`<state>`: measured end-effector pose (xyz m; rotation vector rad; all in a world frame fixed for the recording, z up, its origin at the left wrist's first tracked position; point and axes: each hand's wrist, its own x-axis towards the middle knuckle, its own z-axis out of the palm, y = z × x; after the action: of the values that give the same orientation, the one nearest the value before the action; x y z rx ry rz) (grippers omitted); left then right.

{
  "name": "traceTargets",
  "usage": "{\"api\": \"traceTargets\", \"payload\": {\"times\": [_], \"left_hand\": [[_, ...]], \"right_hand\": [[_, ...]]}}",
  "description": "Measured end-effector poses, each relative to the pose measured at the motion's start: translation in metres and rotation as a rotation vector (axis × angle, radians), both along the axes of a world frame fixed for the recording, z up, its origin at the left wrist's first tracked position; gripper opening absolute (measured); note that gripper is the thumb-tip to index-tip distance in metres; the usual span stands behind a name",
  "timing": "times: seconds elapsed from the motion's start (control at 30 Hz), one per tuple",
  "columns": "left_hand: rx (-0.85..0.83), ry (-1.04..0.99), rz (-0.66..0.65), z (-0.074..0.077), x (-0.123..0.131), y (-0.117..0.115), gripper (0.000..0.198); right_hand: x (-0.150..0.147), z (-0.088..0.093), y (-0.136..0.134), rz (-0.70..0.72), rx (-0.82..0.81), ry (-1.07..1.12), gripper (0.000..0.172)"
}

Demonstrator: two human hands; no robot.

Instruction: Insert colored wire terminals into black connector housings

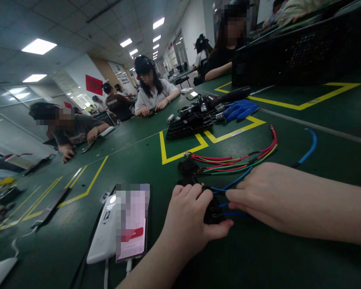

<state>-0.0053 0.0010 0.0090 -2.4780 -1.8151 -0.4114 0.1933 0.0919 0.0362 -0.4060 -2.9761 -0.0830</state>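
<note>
My left hand is closed over a black connector block, hiding much of it, with the thumb along its near side. Blue wires run from the block toward my right hand, whose thumb and forefinger are pinched around a blue wire. Beyond the left fingers lies another black block, with red, green and yellow wires leading right from it in a curved bundle. A thicker blue length of wire shows behind my right wrist.
A white power bank and a lit phone lie left of my hands. Farther back are a black tray, tools and a blue glove. A black metal case stands at the back right. Several people sit around the green table.
</note>
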Motion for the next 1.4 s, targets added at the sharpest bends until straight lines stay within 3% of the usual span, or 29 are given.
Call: {"api": "traceTargets", "payload": {"times": [0.27, 0.6, 1.1, 1.4], "left_hand": [[0.027, -0.016, 0.025, 0.001, 0.003, 0.001, 0.037], [0.001, -0.023, 0.028, 0.002, 0.003, 0.001, 0.035], [0.0, -0.017, 0.038, 0.002, 0.002, 0.001, 0.033], [-0.007, -0.03, 0.043, 0.003, 0.002, 0.0, 0.033]], "right_hand": [[0.001, 0.003, -0.002, 0.028, 0.053, 0.063, 0.009], [-0.005, 0.002, 0.006, -0.048, -0.095, -0.07, 0.017], [0.0, 0.005, 0.002, 0.094, 0.016, 0.111, 0.014], [-0.004, -0.006, 0.01, -0.007, 0.012, 0.042, 0.014]]}}
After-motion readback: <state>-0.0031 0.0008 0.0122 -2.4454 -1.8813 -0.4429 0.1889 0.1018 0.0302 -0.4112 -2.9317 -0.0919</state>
